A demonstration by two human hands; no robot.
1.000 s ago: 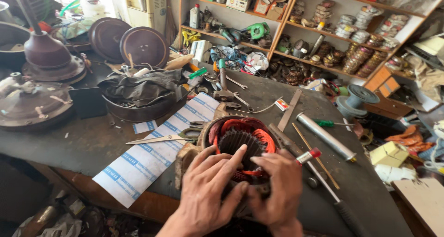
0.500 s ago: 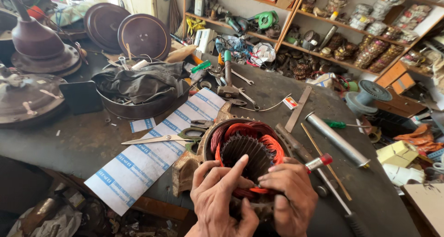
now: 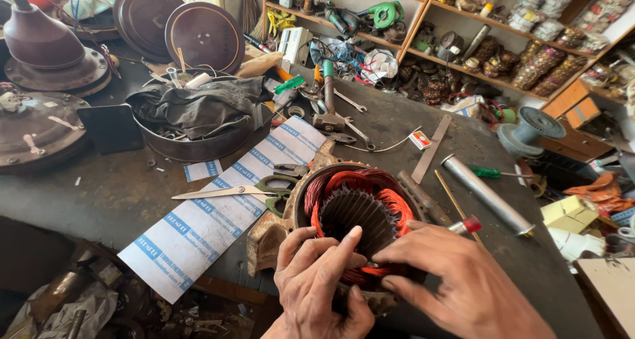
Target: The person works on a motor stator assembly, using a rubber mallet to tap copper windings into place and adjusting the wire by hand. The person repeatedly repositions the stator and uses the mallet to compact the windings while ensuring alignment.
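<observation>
You are working the near rim of the motor stator [image 3: 357,216], the round toothed core with red copper windings that sits on the dark workbench [image 3: 112,193] right in front of you, propped on a rusty block. Your left hand [image 3: 321,279] is curled over the near edge, index finger stretched onto the core teeth, thumb tucked below — it grips the rim rather than lying flat. Your right hand [image 3: 456,279] comes in from the right with its fingers bent together, their tips pressed at the red winding [image 3: 374,271] where it bulges from the slots. Whether a wire strand is pinched between them, you cannot tell; the fingertips hide it.

The step in hand looks like seating or dressing the coil at the near side. The next move would call for small, firm pressure from the right fingertips while the left hand keeps the core from rocking on the block — the enamelled wire likely scrapes easily on the slot edges.

The scissors [image 3: 231,191] lie just left of the stator on a white printed strip [image 3: 218,210]; a metal tube [image 3: 486,195] lies to the right.
</observation>
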